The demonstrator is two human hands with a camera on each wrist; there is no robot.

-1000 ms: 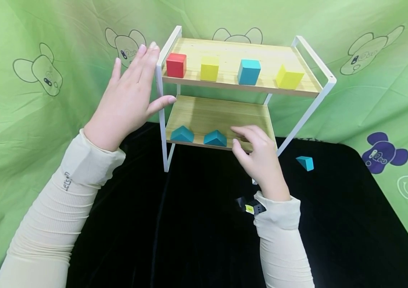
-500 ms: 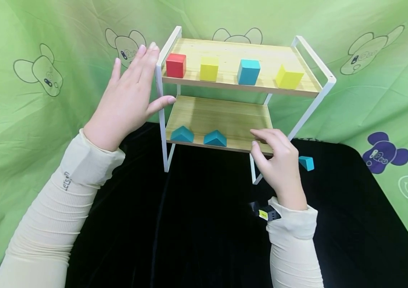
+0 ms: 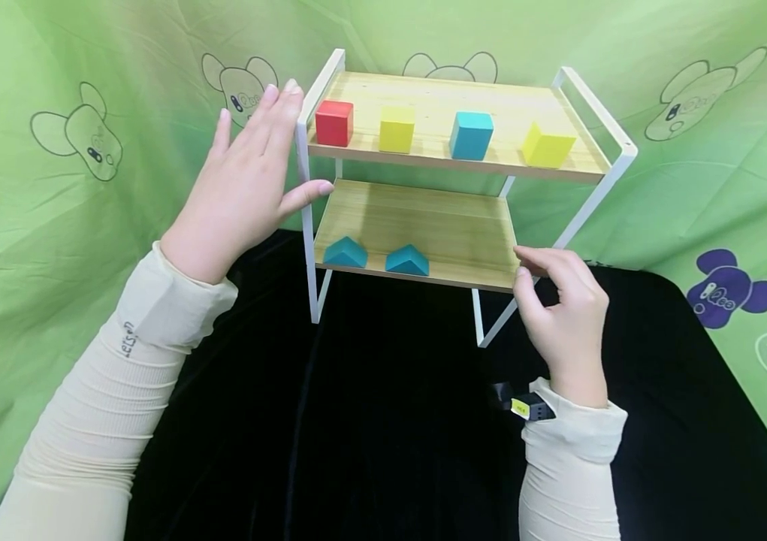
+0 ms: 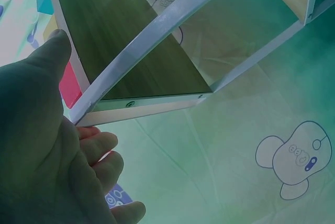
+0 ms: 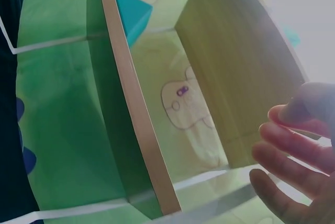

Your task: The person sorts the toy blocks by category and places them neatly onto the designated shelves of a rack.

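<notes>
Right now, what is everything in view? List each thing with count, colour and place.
shelf rack: 1, white frame with two wooden boards, on the black cloth
red cube: 1, top board, far left
yellow cubes: 2, top board, second and fourth from left
blue cube: 1, top board, third from left
blue roof-shaped blocks: 2, lower board, front left
black cloth: 1, under the rack
green backdrop: 1, printed with cartoon mice
left hand: open, against the rack's left frame
right hand: fingers curled, at the lower board's right front corner
</notes>
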